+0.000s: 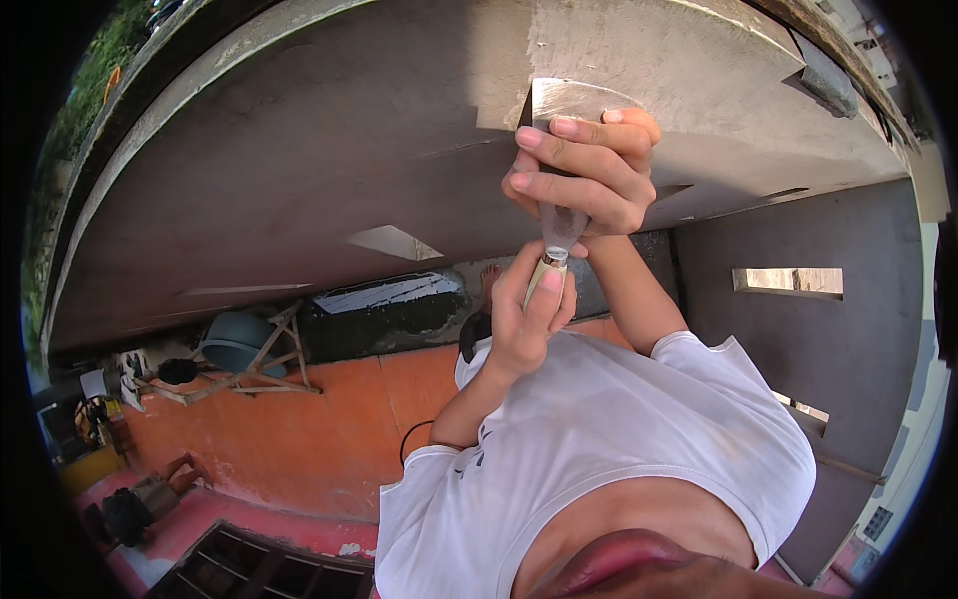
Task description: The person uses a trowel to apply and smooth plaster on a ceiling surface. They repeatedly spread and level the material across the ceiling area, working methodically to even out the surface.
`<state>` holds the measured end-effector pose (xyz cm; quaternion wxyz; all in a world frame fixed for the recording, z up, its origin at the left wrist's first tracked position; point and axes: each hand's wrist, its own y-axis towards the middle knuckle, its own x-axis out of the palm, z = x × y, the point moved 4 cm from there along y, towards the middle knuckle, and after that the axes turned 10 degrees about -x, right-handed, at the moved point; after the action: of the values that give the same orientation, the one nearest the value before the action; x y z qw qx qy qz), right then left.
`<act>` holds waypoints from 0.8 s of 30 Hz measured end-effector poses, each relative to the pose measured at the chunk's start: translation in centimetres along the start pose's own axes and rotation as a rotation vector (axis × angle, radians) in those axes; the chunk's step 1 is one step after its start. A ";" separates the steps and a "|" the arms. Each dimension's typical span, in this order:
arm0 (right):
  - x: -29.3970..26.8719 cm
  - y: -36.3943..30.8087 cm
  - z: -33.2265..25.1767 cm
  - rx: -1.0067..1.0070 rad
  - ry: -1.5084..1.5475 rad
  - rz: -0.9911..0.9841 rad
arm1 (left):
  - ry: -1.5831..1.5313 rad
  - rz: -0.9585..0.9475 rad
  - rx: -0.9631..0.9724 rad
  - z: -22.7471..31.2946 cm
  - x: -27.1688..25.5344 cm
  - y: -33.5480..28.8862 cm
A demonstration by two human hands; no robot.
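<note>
A putty knife with a wide metal blade [565, 97] and a pale handle is held up against the grey plastered wall [329, 130]. My left hand [529, 314] is closed round the handle, its thumb lying along it. Higher up, my right hand [599, 170] grips the blade, with its fingers across the front face. The right thumb is mostly hidden. The blade's top edge is close to or touching the wall, beside a paler sunlit area; I cannot tell whether they touch.
A blue-grey basin [238, 342] rests by a wooden trestle [284, 349] at the left. Slots [788, 281] pierce the grey wall at the right. Below runs an orange wall [299, 434]. Another person [135, 509] is at the lower left. A wet dark strip [379, 324] lies behind.
</note>
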<state>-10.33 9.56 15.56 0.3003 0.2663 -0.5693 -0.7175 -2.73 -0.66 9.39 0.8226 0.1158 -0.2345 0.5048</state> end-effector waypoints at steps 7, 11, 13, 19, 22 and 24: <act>0.2 1.1 0.0 -0.037 -0.013 0.051 | 0.088 -0.002 -0.002 1.4 0.3 -0.5; 0.3 1.0 -0.2 -0.062 -0.049 0.022 | 0.058 0.030 0.002 1.3 0.4 -0.6; 0.2 1.1 -0.2 -0.045 -0.031 0.021 | 0.043 0.018 0.001 1.2 0.1 -0.6; 0.5 1.4 -0.6 -0.032 -0.049 0.054 | 0.107 0.027 -0.024 2.6 -0.5 -1.3; 0.6 0.9 -0.8 -0.019 -0.067 0.045 | 0.069 0.028 0.006 1.6 -0.9 -0.5; 0.7 0.9 -0.6 -0.024 -0.070 0.042 | 0.099 0.001 0.050 1.7 -1.5 -0.1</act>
<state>-10.26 8.45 16.30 0.2983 0.2257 -0.5761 -0.7267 -3.64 -2.57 10.12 0.8298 0.1109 -0.1811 0.5161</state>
